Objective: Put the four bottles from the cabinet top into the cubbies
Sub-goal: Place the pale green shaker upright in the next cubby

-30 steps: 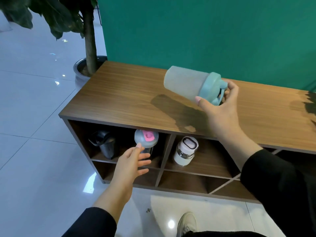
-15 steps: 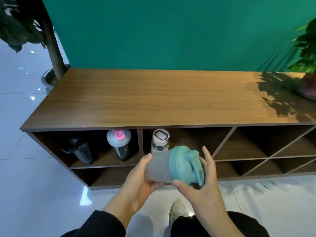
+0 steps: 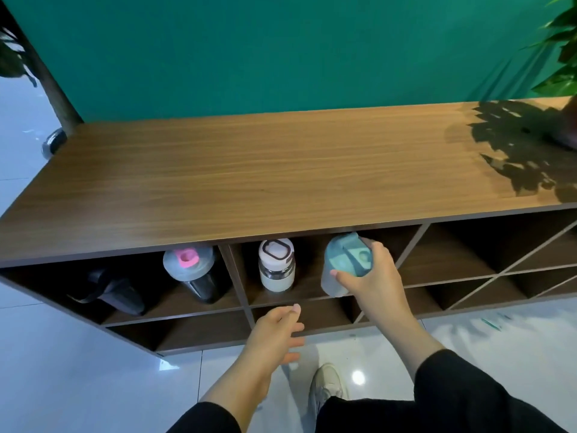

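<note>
My right hand [image 3: 373, 276] grips the teal lid of a frosted shaker bottle [image 3: 342, 260], which stands at the front of the upper middle cubby of the wooden cabinet [image 3: 249, 170]. To its left in the same cubby stands a white-lidded glass bottle [image 3: 276, 265]. The upper left cubby holds a grey bottle with a pink cap [image 3: 190, 273] and a black bottle [image 3: 109, 290] leaning at the far left. My left hand [image 3: 276, 334] hovers open and holding nothing, in front of the lower shelf below the white bottle.
A potted tree trunk [image 3: 50, 89] rises at the cabinet's left end. Green leaves [image 3: 562, 51] overhang the right end and cast a shadow on the top. Diagonal dividers [image 3: 499, 267] split the right-hand cubbies. My shoe [image 3: 326, 385] stands on the glossy tiled floor.
The teal shaker went from in front of the cabinet, held in both hands, into the upper middle cubby. My left hand let go of it and dropped lower.
</note>
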A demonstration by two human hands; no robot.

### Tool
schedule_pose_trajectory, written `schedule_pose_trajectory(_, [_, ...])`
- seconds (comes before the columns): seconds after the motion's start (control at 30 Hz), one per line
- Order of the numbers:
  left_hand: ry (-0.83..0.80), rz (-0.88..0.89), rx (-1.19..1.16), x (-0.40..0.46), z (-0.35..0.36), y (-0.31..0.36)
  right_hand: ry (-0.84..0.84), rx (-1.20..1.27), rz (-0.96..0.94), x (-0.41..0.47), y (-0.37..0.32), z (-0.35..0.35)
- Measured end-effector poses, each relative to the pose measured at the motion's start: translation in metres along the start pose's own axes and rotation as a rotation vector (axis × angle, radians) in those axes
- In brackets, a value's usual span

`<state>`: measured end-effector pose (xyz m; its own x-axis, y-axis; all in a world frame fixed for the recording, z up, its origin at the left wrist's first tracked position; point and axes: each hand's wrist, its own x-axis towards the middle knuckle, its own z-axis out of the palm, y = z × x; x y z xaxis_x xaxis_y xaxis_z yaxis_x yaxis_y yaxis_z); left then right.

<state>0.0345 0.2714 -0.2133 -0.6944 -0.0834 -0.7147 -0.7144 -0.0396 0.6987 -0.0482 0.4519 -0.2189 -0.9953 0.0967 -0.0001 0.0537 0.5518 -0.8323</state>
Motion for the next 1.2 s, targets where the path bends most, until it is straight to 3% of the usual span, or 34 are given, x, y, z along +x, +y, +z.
schedule_pose_trajectory(0.37, [0.051,0.231,0.132,0.037,0.020,0.018,0.012,-0.060,0.003,0.043,0.035,0.027])
schedule_pose_trajectory(0.6, [0.005,0.227,0.157,0.071,0.043,0.026,0.008,0.011,0.024,0.054,0.044,0.031])
schedule_pose_trajectory(0.8, [-0.056,0.207,0.124,0.086,0.069,0.030,-0.031,0.411,0.199,0.046,0.045,0.027])
schedule_pose_trajectory(1.2, [-0.055,0.229,0.133,0.101,0.084,0.042,-0.022,0.399,0.335,0.032,0.044,0.027])
